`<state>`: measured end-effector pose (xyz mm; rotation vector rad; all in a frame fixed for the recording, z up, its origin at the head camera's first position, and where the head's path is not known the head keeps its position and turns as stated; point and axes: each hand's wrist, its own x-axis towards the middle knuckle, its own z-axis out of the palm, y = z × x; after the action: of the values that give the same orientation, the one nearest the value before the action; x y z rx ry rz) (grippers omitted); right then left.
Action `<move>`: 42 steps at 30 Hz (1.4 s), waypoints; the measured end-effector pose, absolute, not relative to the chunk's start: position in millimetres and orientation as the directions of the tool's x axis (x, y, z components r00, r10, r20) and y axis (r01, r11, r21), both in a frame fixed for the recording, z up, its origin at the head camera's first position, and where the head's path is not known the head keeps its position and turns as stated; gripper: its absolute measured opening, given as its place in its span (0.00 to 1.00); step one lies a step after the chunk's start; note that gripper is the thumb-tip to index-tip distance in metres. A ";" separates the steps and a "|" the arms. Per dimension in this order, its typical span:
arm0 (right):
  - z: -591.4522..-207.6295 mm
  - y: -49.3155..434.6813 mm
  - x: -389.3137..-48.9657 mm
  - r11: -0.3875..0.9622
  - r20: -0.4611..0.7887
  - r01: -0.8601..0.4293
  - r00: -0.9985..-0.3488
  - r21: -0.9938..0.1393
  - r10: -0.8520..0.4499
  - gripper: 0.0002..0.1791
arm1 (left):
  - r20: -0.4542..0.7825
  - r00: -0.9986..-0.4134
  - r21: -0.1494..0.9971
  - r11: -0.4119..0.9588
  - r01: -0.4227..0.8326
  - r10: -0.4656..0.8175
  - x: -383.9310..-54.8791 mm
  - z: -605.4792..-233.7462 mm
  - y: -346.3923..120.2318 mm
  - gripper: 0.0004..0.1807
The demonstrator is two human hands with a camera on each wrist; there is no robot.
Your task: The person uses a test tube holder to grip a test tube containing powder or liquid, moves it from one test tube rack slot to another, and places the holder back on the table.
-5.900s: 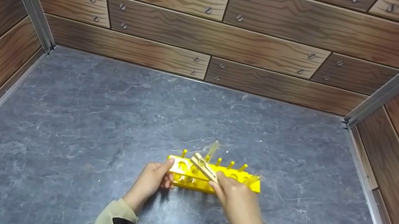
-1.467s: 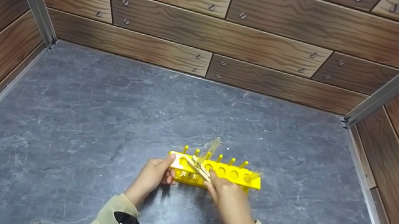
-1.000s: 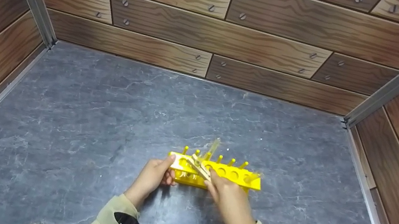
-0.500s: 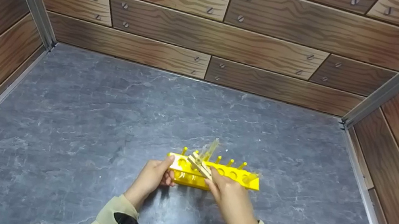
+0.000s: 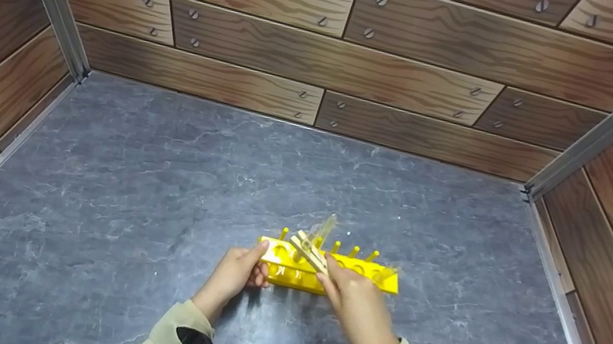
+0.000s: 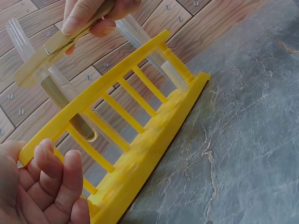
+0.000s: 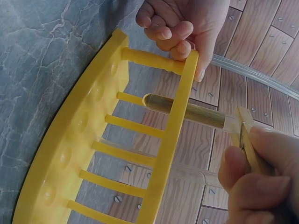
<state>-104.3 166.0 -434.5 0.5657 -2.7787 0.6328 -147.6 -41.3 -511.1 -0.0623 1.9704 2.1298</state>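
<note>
Head view: at the lower centre of the frame, my left hand (image 5: 234,269) pinches the near-left end of the yellow rack (image 5: 268,258), thumb on top and fingers curled beneath, while my right hand (image 5: 363,308) grips a wooden clamp (image 5: 310,253) slanting across it. In the left wrist view, the clamp bites the held tube (image 6: 53,91) at the upper left of the frame; the tube, with a dark fill, passes down through the top board (image 6: 93,95), its round end hanging above the base (image 6: 140,161) and apart from it. A clear tube (image 5: 330,225) stands just beside it, and an end tube (image 5: 387,275) leans at the far right of the rack. To do this well, I judge that my left hand should pin the rack steady, because a sideways drag from the clamp could tip or skid it. My right wrist should line the tube up with its hole, so that the glass slides freely and does not scrape the rim or knock the clear tube. I would move slowly along the tube's own length, watching the round end in the middle of the right wrist view. I should not squeeze the clamp's tails while that end hangs clear of the base, as the tube could drop hard.
</note>
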 end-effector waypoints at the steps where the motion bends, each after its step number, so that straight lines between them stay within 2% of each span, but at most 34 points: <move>1: -434.2 166.1 -104.4 0.828 0.307 -0.419 -0.898 -0.373 -0.316 0.22 | -0.191 -0.971 0.978 -0.061 -0.202 0.146 -147.6 -511.1 -41.4 0.27; 5: -432.2 166.4 -104.8 0.820 0.317 -0.428 -0.893 -0.380 -0.319 0.21 | -0.195 -0.970 0.977 -0.057 -0.205 0.147 -147.8 -510.8 -41.4 0.28; 13: -426.6 167.1 -105.6 0.831 0.363 -0.455 -0.869 -0.319 -0.336 0.21 | -0.195 -0.970 0.975 -0.076 -0.208 0.149 -148.3 -511.2 -41.2 0.28; 21: -422.3 166.4 -105.2 0.817 0.381 -0.464 -0.864 -0.342 -0.330 0.21 | -0.205 -0.966 0.975 -0.060 -0.216 0.155 -149.0 -510.0 -41.8 0.28; 33: -416.9 165.2 -105.4 0.826 0.429 -0.474 -0.843 -0.305 -0.325 0.21 | -0.204 -0.963 0.973 -0.072 -0.219 0.173 -136.7 -476.9 -43.9 0.26; 42: -418.7 159.9 -106.6 0.804 0.453 -0.512 -0.819 -0.303 -0.351 0.22 | -0.200 -0.965 0.975 -0.059 -0.212 0.171 -139.4 -488.3 -43.8 0.27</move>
<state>-106.6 159.9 -418.7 0.6511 -2.6130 0.5912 -139.4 -43.8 -488.3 -0.0446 1.9544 2.1115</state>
